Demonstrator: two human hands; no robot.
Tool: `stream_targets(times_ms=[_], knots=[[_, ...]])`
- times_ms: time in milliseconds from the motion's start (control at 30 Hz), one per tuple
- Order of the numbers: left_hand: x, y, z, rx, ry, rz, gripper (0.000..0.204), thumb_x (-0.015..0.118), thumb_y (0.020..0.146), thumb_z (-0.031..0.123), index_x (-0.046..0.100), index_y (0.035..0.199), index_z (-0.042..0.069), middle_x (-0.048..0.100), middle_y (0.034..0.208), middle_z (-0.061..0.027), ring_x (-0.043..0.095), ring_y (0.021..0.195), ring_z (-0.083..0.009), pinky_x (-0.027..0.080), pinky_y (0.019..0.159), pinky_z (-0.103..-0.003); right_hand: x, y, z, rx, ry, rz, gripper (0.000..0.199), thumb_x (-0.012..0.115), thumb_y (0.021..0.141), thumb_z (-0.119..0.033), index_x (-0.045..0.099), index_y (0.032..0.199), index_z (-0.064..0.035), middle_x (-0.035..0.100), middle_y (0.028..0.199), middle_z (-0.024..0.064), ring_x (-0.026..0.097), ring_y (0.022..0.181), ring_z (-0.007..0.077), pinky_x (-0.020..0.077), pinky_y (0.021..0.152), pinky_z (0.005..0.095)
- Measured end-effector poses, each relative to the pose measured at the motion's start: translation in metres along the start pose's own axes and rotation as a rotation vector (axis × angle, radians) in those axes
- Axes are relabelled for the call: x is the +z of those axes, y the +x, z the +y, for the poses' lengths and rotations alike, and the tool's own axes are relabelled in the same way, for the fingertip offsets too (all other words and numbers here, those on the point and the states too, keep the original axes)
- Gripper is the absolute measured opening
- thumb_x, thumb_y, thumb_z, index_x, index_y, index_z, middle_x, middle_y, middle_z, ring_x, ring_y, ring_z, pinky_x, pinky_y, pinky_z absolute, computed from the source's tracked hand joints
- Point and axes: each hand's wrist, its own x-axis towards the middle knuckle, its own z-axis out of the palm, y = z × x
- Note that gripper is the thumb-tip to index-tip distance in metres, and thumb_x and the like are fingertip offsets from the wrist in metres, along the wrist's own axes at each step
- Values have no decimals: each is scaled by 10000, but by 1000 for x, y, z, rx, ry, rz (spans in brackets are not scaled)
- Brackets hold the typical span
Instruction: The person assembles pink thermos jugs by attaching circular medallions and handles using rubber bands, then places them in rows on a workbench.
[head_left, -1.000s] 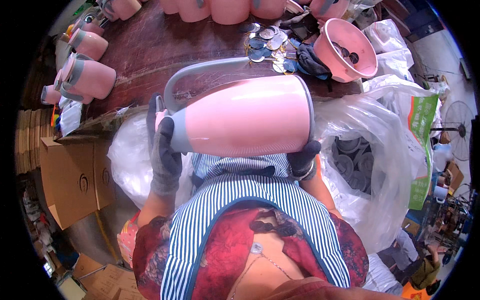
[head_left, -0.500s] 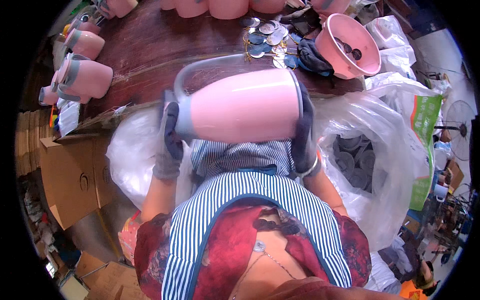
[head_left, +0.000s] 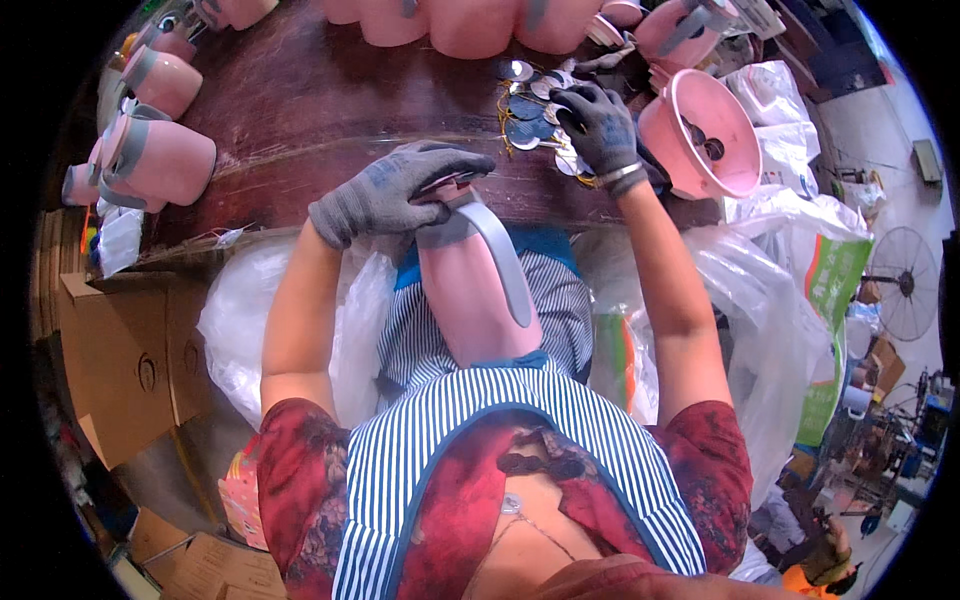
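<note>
A pink jug (head_left: 475, 295) with a grey collar and long grey handle stands tilted against my lap, its top away from me. My gloved left hand (head_left: 400, 190) is closed over the lid end, thumb at the near side and fingers across the top. Over the table, my gloved right hand (head_left: 603, 130) bends its fingers down onto a pile of round tags (head_left: 528, 130) with gold strings. Its fingertips pinch at a tag on the pile's right side, partly hidden by the glove.
A pink basin (head_left: 735, 130) with dark round pieces inside sits right of the tags. More pink jugs (head_left: 165, 160) stand at the table's left and far edges. Clear plastic bags (head_left: 270, 310) hang below the table edge, and an open carton (head_left: 130, 370) is at left.
The jug has turned from lying sideways between both hands to pointing toward me, in my left hand alone. My right hand has let go of it and moved up to the tags.
</note>
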Motion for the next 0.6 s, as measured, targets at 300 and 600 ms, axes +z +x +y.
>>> stream_targets(times_ms=[300,600], knots=[[56,-32,23,-44,267,368,454,618,733,181,653,1186,196,433,1452,-197,400,1350,-402,281,1131,-508,53,19,18,-24,-88,-74,194,696,758,-272,695,944,-219,644,1165,56,625,953,349,510,825,420],[84,-19,26,-4,109,604,390,679,670,284,672,1059,257,437,1464,-116,308,1409,-393,103,1161,-589,28,21,21,25,-85,-136,334,729,776,-284,681,1093,-193,629,1213,63,559,1161,335,469,912,477]])
